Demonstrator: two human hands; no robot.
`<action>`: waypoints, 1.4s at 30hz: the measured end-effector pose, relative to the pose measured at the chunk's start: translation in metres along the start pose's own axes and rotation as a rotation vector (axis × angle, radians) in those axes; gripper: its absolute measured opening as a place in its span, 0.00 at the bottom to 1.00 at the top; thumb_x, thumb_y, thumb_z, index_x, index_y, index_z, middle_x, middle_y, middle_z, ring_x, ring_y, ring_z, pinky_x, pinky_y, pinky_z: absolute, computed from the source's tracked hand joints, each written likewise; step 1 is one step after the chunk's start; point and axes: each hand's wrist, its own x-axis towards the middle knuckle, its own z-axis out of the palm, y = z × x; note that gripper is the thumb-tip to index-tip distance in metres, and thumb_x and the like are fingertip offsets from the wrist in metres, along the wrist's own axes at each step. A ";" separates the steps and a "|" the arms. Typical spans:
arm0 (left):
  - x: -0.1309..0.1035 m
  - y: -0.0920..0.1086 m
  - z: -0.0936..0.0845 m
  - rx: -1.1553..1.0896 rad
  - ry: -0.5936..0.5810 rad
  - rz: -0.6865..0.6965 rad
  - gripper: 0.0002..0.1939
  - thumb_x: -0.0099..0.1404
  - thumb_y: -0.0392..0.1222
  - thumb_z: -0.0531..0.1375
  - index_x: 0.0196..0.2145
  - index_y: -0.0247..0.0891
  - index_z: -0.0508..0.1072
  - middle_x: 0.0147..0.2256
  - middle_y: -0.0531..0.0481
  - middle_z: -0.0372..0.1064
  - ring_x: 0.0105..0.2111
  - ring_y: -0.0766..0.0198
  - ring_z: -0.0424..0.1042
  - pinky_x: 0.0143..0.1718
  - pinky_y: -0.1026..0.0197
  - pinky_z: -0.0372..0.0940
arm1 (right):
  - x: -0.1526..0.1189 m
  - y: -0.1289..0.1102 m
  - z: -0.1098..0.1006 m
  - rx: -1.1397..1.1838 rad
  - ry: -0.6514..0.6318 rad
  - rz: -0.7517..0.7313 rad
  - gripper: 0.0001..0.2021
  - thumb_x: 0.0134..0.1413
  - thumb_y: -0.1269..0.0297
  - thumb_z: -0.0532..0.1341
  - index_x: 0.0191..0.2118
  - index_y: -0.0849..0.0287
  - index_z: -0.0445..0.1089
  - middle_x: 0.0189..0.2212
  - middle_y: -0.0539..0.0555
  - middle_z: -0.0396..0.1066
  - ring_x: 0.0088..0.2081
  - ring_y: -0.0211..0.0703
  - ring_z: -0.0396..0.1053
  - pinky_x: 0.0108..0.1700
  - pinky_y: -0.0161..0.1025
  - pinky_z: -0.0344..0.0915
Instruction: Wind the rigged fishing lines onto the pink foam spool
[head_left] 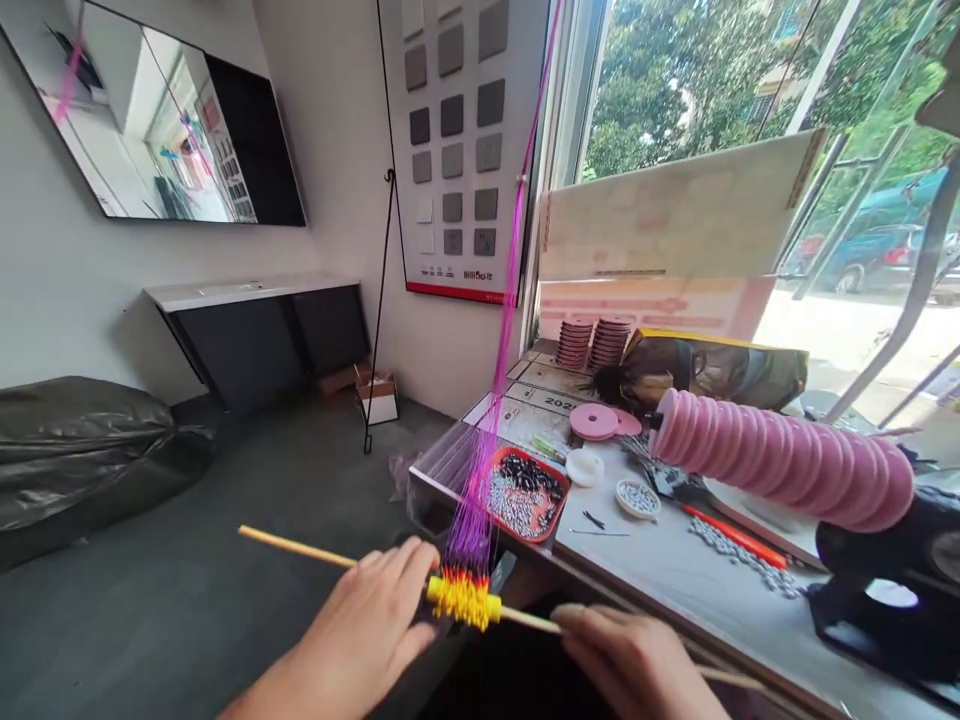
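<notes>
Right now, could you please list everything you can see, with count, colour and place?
wooden stick: one, tan, held level between both hands
float cluster: one bunch, yellow with red and black tips, on the stick
threads: a bundle, magenta, rising from the cluster to the top of the frame
red tray: one, holding small dark and silver pieces, at the table's near corner
pink discs: a long row on a rod, right of the table
flat pink disc: one, mid-table
small white dish: one, holding silver pieces, mid-table
table: one, grey, by the window
left hand: on the stick, left of the cluster
right hand: on the stick, right of the cluster
</notes>
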 end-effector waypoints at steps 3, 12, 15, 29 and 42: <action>0.012 0.001 -0.006 -0.035 0.269 0.175 0.21 0.56 0.29 0.56 0.47 0.42 0.63 0.48 0.47 0.62 0.39 0.59 0.70 0.41 0.56 0.64 | 0.015 -0.004 -0.021 0.043 0.017 0.010 0.12 0.62 0.65 0.48 0.35 0.55 0.68 0.27 0.50 0.71 0.28 0.38 0.70 0.31 0.32 0.64; 0.042 0.017 -0.012 -0.062 0.367 0.466 0.07 0.61 0.34 0.55 0.38 0.41 0.68 0.37 0.52 0.65 0.34 0.65 0.70 0.35 0.64 0.64 | 0.048 -0.033 -0.021 -0.044 0.197 -0.036 0.07 0.53 0.69 0.56 0.39 0.57 0.67 0.31 0.52 0.72 0.29 0.39 0.70 0.31 0.33 0.64; 0.047 0.016 -0.012 -0.088 0.350 0.473 0.06 0.63 0.35 0.54 0.38 0.40 0.68 0.37 0.52 0.65 0.33 0.66 0.69 0.34 0.65 0.63 | 0.055 -0.033 -0.015 -0.140 0.256 -0.074 0.05 0.57 0.67 0.53 0.35 0.58 0.66 0.26 0.50 0.71 0.25 0.38 0.69 0.27 0.32 0.62; 0.047 -0.042 -0.022 -0.128 0.436 0.338 0.11 0.65 0.45 0.50 0.32 0.41 0.71 0.33 0.54 0.60 0.20 0.74 0.60 0.25 0.69 0.57 | -0.017 0.040 -0.070 -0.699 0.425 -0.028 0.16 0.64 0.60 0.44 0.36 0.59 0.66 0.27 0.55 0.73 0.29 0.42 0.72 0.31 0.37 0.67; 0.065 -0.037 -0.028 -0.143 0.446 0.363 0.11 0.65 0.46 0.50 0.33 0.41 0.69 0.34 0.53 0.61 0.19 0.74 0.59 0.23 0.70 0.57 | -0.016 0.082 -0.062 -0.659 0.459 0.467 0.14 0.57 0.67 0.48 0.41 0.60 0.70 0.36 0.60 0.71 0.33 0.49 0.72 0.28 0.41 0.67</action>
